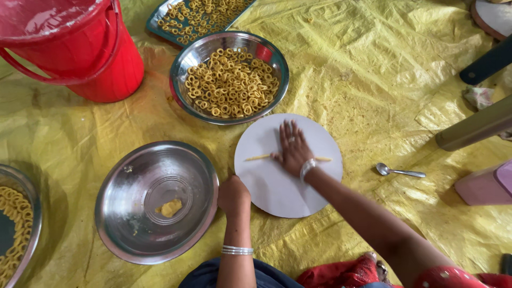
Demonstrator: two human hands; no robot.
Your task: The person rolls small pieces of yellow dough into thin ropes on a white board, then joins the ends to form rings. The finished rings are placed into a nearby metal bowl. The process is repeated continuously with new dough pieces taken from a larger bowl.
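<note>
**Dough strand under your right palm on the white round board**

While your right hand lies flat on the round white board, its fingers stretched out and close together, a thin yellow strand of dough runs crosswise beneath the palm, both ends showing on either side. Your left hand is curled into a loose fist, fingers together, resting at the board's left edge beside the wide steel bowl; whether it grips anything, you cannot tell from here. That bowl holds only a small lump of yellow dough near its centre.

Everything sits on a crinkled yellow plastic sheet spread over the floor, dusted with crumbs. Beyond the board stands a second steel bowl heaped with small yellow dough rings, and behind it a dark tray carrying more rings. A red plastic bucket stands at the upper left, another ring-filled steel bowl at the far left edge. A steel spoon lies on the sheet right of the board, well apart from it.
</note>
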